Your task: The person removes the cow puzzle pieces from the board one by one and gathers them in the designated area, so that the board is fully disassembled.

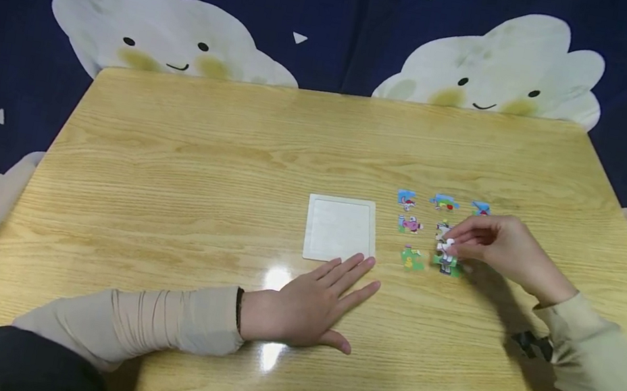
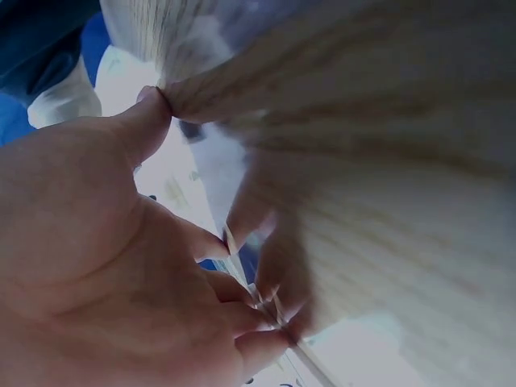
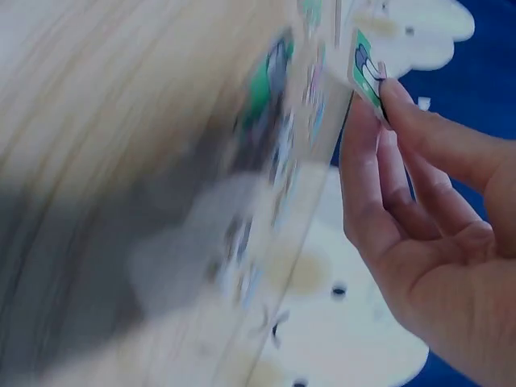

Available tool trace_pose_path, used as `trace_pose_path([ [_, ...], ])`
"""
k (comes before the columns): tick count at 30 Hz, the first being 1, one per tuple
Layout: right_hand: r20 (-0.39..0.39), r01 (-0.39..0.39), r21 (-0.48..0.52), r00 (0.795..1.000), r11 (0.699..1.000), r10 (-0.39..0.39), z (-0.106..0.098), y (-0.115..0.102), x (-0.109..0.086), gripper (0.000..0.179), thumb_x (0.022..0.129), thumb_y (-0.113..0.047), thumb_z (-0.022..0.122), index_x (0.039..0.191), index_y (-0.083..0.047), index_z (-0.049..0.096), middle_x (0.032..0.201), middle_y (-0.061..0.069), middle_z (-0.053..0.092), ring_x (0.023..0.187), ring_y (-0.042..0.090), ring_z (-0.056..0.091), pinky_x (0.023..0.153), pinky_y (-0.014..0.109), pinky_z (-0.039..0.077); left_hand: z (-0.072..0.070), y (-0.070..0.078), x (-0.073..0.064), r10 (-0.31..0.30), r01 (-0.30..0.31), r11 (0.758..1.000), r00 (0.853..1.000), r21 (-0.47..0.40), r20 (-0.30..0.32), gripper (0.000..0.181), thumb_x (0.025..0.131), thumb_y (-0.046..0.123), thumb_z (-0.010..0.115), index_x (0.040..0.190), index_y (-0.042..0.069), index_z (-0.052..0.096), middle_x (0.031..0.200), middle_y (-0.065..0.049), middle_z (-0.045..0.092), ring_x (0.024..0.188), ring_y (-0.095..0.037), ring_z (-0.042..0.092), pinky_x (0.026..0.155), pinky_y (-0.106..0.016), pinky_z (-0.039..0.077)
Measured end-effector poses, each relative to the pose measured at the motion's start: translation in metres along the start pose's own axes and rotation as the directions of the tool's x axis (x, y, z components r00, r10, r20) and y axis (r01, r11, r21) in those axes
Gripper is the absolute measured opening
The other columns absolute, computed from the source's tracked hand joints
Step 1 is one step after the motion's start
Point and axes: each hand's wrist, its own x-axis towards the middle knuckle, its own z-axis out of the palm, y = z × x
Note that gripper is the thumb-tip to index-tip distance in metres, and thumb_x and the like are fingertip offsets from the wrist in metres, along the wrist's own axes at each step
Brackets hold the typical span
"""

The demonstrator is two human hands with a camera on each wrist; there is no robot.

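Note:
My right hand (image 1: 502, 249) pinches a puzzle piece (image 3: 367, 72) between thumb and fingers, raised above the table in the right wrist view. The piece has a green, white and grey print, and overlaps other pieces below it in the head view. Fingers spread and straight, my left hand (image 1: 311, 308) has its fingertips at the front right corner of a pale square puzzle frame (image 1: 341, 231). Between the frame and my right hand lie several loose pieces, among them a pink one (image 1: 409, 224) and a green one with a yellow shape (image 1: 413, 258).
The back row of pieces holds a blue one (image 1: 406, 198), a blue and green one (image 1: 444, 202) and another blue one (image 1: 480, 208). All lie on a wood-grain table (image 1: 180, 181). Behind it hangs a dark blue cloth (image 1: 348, 16) with cloud faces.

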Motion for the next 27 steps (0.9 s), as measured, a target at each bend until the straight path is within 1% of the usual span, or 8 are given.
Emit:
trace_pose_path([
  [4, -0.03, -0.025, -0.036, 0.999, 0.999, 0.024, -0.018, 0.02, -0.011, 0.018, 0.084, -0.006, 0.077, 0.099, 0.002, 0.073, 0.081, 0.004, 0.073, 0.071, 0.009, 0.068, 0.062, 0.024, 0.054, 0.0, 0.0, 0.0, -0.001, 0.001, 1.0, 1.0, 0.002, 0.005, 0.092, 0.092, 0.07, 0.036, 0.158, 0.01, 0.014, 0.162, -0.022, 0.002, 0.149, -0.031, 0.004, 0.118, -0.038, 0.016],
  [7, -0.021, -0.054, -0.051, 0.998, 0.997, 0.053, -0.027, 0.033, -0.018, 0.017, 0.086, -0.003, 0.074, 0.101, 0.004, 0.072, 0.081, 0.004, 0.073, 0.07, 0.008, 0.068, 0.061, 0.023, 0.053, 0.0, -0.001, 0.0, -0.003, 0.003, 1.0, 1.0, 0.001, 0.006, 0.092, 0.092, 0.071, 0.036, 0.158, 0.01, 0.014, 0.162, -0.022, 0.002, 0.149, -0.031, 0.004, 0.118, -0.038, 0.016],
  [10, -0.004, -0.076, -0.068, 0.997, 0.995, 0.076, -0.032, 0.043, -0.024, 0.016, 0.087, 0.0, 0.071, 0.103, 0.005, 0.071, 0.081, 0.005, 0.073, 0.07, 0.008, 0.068, 0.061, 0.025, 0.054, 0.001, -0.001, 0.0, -0.003, 0.003, 1.0, 1.0, 0.002, 0.002, 0.092, 0.092, 0.071, 0.036, 0.158, 0.01, 0.014, 0.162, -0.022, 0.003, 0.149, -0.031, 0.005, 0.118, -0.038, 0.016],
  [13, -0.006, -0.078, -0.093, 0.997, 0.993, 0.077, -0.033, 0.05, -0.026, 0.015, 0.087, 0.005, 0.069, 0.102, 0.006, 0.072, 0.081, 0.006, 0.073, 0.07, 0.007, 0.067, 0.06, 0.025, 0.054, 0.001, -0.001, -0.001, -0.003, 0.003, 1.0, 1.0, 0.005, -0.004, 0.092, 0.092, 0.071, 0.036, 0.158, 0.01, 0.015, 0.162, -0.022, 0.004, 0.149, -0.031, 0.005, 0.118, -0.038, 0.017],
  [15, -0.019, -0.059, -0.12, 0.998, 0.991, 0.057, -0.032, 0.052, -0.027, 0.015, 0.086, 0.006, 0.069, 0.101, 0.005, 0.072, 0.082, 0.006, 0.073, 0.069, 0.006, 0.066, 0.06, 0.024, 0.054, 0.001, -0.002, -0.001, -0.005, 0.005, 1.0, 1.0, 0.009, -0.007, 0.092, 0.092, 0.071, 0.036, 0.158, 0.01, 0.015, 0.162, -0.022, 0.004, 0.149, -0.031, 0.005, 0.118, -0.038, 0.017],
  [17, -0.033, -0.049, -0.142, 0.998, 0.989, 0.044, -0.03, 0.054, -0.027, 0.014, 0.086, 0.004, 0.07, 0.1, 0.003, 0.073, 0.081, 0.006, 0.073, 0.068, 0.005, 0.065, 0.059, 0.024, 0.053, 0.001, -0.002, 0.0, -0.005, 0.005, 1.0, 1.0, 0.011, -0.009, 0.092, 0.092, 0.071, 0.036, 0.158, 0.01, 0.015, 0.162, -0.022, 0.004, 0.149, -0.031, 0.005, 0.118, -0.038, 0.017],
  [22, -0.062, -0.026, -0.208, 0.998, 0.978, 0.013, -0.023, 0.055, -0.028, 0.013, 0.084, -0.007, 0.077, 0.097, -0.003, 0.075, 0.077, 0.002, 0.07, 0.064, 0.008, 0.062, 0.056, 0.023, 0.049, 0.001, -0.003, -0.001, -0.002, 0.002, 1.0, 1.0, 0.012, -0.011, 0.092, 0.092, 0.071, 0.036, 0.158, 0.01, 0.016, 0.162, -0.021, 0.005, 0.149, -0.031, 0.006, 0.118, -0.038, 0.017],
  [27, -0.07, -0.018, -0.238, 0.998, 0.971, 0.002, -0.021, 0.055, -0.027, 0.013, 0.083, -0.006, 0.078, 0.095, -0.003, 0.074, 0.076, 0.001, 0.069, 0.063, 0.008, 0.062, 0.056, 0.021, 0.049, 0.002, -0.003, 0.0, -0.004, 0.004, 1.0, 1.0, 0.008, -0.008, 0.092, 0.092, 0.071, 0.036, 0.158, 0.01, 0.016, 0.162, -0.021, 0.005, 0.149, -0.03, 0.006, 0.118, -0.037, 0.017],
])
